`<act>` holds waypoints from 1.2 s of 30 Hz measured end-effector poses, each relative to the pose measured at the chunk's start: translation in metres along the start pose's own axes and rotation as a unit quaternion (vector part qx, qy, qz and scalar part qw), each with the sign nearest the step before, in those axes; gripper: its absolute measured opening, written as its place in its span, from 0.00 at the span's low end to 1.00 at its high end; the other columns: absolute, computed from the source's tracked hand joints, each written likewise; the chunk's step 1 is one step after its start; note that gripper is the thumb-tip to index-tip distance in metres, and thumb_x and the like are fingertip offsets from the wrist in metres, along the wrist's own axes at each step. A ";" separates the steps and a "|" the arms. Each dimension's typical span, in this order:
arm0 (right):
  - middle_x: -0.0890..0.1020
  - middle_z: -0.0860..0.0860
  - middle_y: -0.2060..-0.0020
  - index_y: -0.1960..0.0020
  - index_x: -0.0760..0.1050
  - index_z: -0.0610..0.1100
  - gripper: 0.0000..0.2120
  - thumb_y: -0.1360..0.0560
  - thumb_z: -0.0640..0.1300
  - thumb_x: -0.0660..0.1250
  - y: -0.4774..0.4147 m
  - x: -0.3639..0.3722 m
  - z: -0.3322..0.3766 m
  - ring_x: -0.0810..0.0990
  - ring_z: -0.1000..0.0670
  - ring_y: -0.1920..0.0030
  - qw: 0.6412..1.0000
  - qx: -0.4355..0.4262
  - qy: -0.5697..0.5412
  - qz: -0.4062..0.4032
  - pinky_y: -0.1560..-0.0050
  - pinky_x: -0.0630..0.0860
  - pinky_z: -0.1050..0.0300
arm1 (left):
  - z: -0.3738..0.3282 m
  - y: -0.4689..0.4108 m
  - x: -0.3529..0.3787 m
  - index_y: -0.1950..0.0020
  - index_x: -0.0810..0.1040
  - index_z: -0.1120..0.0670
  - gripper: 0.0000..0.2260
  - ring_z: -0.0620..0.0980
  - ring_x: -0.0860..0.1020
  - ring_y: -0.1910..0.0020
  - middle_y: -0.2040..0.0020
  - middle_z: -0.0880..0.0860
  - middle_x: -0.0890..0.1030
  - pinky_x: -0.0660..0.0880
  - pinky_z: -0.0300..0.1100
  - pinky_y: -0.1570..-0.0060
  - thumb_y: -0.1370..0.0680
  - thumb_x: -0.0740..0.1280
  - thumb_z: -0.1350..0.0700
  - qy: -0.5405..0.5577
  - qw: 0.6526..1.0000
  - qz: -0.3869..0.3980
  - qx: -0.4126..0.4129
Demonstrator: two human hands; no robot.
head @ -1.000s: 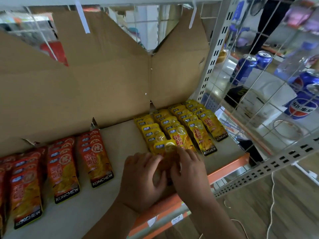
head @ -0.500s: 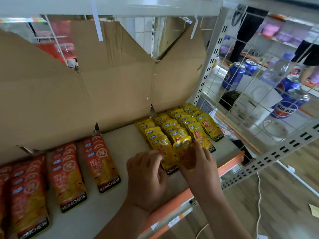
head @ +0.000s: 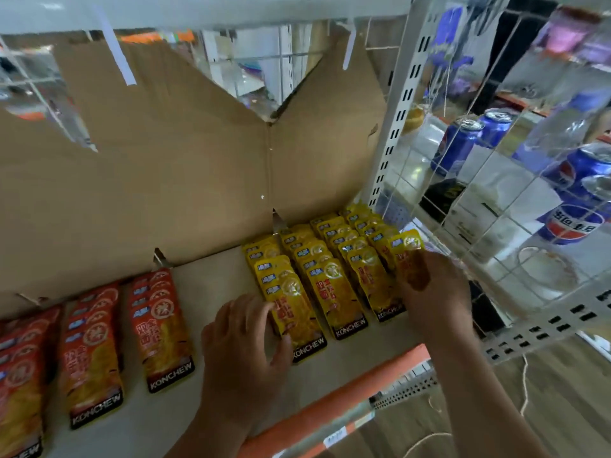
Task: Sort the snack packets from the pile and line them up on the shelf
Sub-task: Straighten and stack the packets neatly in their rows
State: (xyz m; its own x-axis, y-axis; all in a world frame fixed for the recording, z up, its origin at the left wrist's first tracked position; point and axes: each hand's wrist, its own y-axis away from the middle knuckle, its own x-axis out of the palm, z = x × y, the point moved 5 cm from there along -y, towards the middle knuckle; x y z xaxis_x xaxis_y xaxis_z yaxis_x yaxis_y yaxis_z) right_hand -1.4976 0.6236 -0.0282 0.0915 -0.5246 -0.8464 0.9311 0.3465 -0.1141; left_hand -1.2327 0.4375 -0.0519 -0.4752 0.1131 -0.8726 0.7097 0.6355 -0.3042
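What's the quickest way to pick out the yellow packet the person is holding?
Find the orange-edged shelf and follow it to its right end, beside the white perforated upright, where four rows of yellow packets lie. The held packet is over the rightmost row. It alone is pinched by the right hand, its lower part hidden.
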 end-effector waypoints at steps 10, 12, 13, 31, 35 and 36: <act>0.77 0.48 0.34 0.32 0.77 0.47 0.22 0.25 0.52 0.71 -0.023 0.011 -0.010 0.71 0.42 0.36 0.998 -0.052 -0.004 0.034 0.33 0.66 0.48 | -0.002 0.000 0.003 0.32 0.75 0.54 0.26 0.60 0.76 0.36 0.37 0.54 0.77 0.75 0.57 0.41 0.25 0.64 0.42 -0.030 0.999 -0.041 0.009; 0.77 0.48 0.33 0.31 0.76 0.47 0.23 0.25 0.52 0.70 -0.023 0.014 -0.012 0.71 0.41 0.36 0.997 -0.058 0.000 0.040 0.33 0.66 0.47 | -0.002 0.000 0.004 0.32 0.76 0.55 0.25 0.59 0.76 0.37 0.37 0.54 0.77 0.74 0.57 0.41 0.25 0.64 0.42 -0.033 0.998 -0.044 0.010; 0.76 0.49 0.33 0.31 0.76 0.47 0.23 0.25 0.52 0.70 -0.023 0.014 -0.013 0.71 0.41 0.36 0.997 -0.059 0.002 0.043 0.33 0.66 0.46 | -0.002 0.000 0.005 0.32 0.76 0.54 0.25 0.59 0.76 0.37 0.37 0.54 0.77 0.74 0.57 0.41 0.25 0.64 0.42 -0.034 0.998 -0.045 0.011; 0.74 0.49 0.32 0.30 0.74 0.49 0.24 0.25 0.54 0.68 -0.028 0.019 -0.016 0.71 0.41 0.36 0.996 -0.063 -0.006 0.065 0.35 0.70 0.42 | -0.003 0.002 0.004 0.31 0.75 0.52 0.25 0.58 0.75 0.35 0.35 0.52 0.76 0.74 0.58 0.40 0.25 0.64 0.42 -0.030 0.999 -0.020 -0.005; 0.74 0.49 0.33 0.30 0.74 0.48 0.24 0.25 0.53 0.68 -0.027 0.018 -0.017 0.71 0.40 0.36 0.996 -0.061 -0.017 0.060 0.35 0.70 0.41 | -0.002 0.001 0.005 0.31 0.76 0.52 0.25 0.58 0.75 0.35 0.35 0.52 0.76 0.74 0.58 0.40 0.24 0.64 0.42 -0.031 0.999 -0.014 -0.011; 0.74 0.49 0.33 0.31 0.75 0.48 0.24 0.25 0.53 0.69 -0.027 0.018 -0.017 0.72 0.40 0.37 0.996 -0.058 -0.019 0.060 0.35 0.70 0.41 | -0.002 0.001 0.005 0.31 0.76 0.52 0.25 0.58 0.75 0.35 0.35 0.52 0.76 0.74 0.58 0.40 0.24 0.64 0.42 -0.031 0.999 -0.014 -0.011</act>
State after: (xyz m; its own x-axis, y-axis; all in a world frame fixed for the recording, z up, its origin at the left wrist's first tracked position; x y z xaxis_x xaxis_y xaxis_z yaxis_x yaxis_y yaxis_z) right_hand -1.5272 0.6176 -0.0495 0.2152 -0.5016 -0.8379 0.8655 0.4954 -0.0742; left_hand -1.2357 0.4404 -0.0555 -0.4619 0.0483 -0.8856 0.6850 0.6538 -0.3215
